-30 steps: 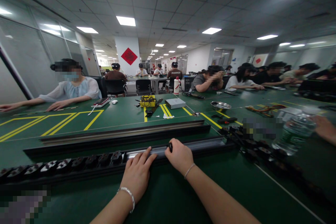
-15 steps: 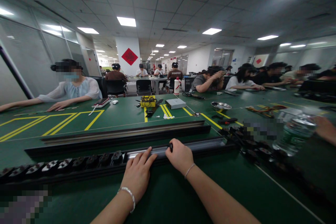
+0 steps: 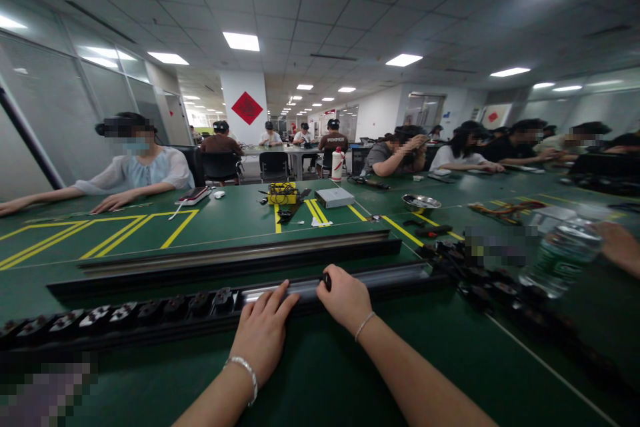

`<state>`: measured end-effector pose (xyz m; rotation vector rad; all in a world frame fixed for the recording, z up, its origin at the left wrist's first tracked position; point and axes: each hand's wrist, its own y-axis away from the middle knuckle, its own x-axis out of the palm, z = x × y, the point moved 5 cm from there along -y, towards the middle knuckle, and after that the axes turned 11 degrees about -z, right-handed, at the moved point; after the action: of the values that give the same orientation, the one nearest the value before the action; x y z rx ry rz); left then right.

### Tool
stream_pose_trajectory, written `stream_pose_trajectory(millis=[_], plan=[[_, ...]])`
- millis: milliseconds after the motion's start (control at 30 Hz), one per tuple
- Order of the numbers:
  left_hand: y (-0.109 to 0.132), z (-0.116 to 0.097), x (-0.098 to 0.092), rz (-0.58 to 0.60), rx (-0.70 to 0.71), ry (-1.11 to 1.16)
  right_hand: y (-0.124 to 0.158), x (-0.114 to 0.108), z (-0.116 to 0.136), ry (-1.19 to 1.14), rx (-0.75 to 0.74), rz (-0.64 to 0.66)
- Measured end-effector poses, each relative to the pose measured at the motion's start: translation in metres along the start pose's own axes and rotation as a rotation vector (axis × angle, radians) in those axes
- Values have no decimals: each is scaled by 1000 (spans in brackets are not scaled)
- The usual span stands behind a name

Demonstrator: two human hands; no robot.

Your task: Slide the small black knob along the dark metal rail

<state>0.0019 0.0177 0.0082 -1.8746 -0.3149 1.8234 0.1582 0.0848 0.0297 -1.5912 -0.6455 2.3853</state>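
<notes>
The left hand (image 3: pixel 265 330) lay on the rail (image 3: pixel 390 275), fingers slightly spread, grasping nothing visible. At its two o'clock, the right hand (image 3: pixel 346 301) pinched a black part (image 3: pixel 327 280) over the rail. Black sockets (image 3: pixel 175 307) filled the rail toward nine o'clock.

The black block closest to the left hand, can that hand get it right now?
Probably yes: the left hand lies spread on the rail, close beside that black block, and nothing seems to stand between them.
</notes>
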Motion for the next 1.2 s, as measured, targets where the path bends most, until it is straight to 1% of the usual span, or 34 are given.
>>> stream_pose_trajectory(millis=[167, 467, 633, 900, 1200], plan=[[0, 0, 1, -10, 1, -2, 0, 1, 0, -5, 13, 20], [0, 0, 0, -5, 3, -8, -1, 1, -2, -19, 8, -5], [-1, 0, 2, 17, 2, -27, -1, 0, -1, -16, 13, 7], [0, -1, -2, 13, 5, -20, 1, -3, -2, 7, 16, -8], [-1, 0, 0, 1, 7, -17, 0, -1, -3, 19, 42, -5]])
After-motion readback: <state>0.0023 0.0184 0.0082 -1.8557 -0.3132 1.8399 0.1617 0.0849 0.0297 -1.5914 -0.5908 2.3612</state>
